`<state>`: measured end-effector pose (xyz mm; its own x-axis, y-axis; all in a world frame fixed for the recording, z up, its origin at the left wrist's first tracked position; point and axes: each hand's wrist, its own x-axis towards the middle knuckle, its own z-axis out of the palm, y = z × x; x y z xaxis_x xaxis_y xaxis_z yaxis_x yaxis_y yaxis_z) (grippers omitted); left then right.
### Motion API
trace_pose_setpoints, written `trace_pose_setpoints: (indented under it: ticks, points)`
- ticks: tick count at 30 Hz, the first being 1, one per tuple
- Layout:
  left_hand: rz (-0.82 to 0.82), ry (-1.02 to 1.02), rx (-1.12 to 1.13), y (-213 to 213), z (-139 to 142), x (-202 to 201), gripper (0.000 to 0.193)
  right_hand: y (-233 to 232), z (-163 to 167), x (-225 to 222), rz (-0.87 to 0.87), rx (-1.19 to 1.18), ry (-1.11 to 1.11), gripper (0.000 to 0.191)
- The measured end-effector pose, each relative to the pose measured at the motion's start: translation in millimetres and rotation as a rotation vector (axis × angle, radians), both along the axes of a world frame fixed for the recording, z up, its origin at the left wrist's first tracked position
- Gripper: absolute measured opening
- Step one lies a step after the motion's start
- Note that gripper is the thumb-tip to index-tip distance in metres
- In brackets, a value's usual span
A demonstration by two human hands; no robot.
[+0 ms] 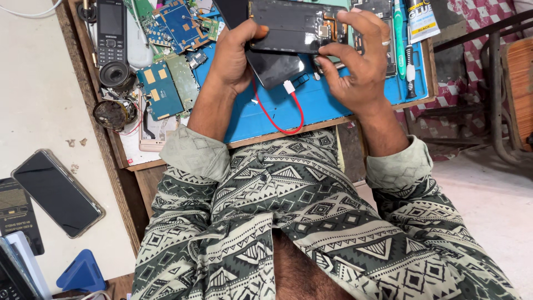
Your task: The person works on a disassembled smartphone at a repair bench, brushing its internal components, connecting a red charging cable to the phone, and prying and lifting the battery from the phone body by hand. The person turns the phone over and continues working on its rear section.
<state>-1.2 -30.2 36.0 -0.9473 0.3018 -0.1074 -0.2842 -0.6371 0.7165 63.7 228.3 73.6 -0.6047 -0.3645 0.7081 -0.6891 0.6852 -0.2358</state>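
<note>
An opened phone (297,25) is held above the blue mat (327,97) on the surface (139,166), its back cover off. It is gripped at one end by the left hand (233,55), fingers clenched on its edge, and at the other by the right hand (358,61), fingers curled around it. Just beneath it lies a dark phone (275,69) with a red cable (277,119) plugged in. Circuit boards (166,83) lie near the left hand, and a green toothbrush (398,28) just beyond the right.

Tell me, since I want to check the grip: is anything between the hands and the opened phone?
Nothing visible: the left hand and right hand both grip the opened phone directly, above the blue mat.
</note>
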Motion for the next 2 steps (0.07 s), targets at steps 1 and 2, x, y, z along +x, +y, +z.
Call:
trace_pose_setpoints:
  ticks: [1, 2]
  points:
    - [-0.021, -0.013, 0.028, -1, -4, -2, 0.016, -1, 0, 0, 0.0, -0.013, -0.021, 0.021]
    - [-0.043, -0.028, 0.056, -2, -7, -4, 0.015, 12, 11, -12, 0.001, -0.012, -0.022, 0.021]
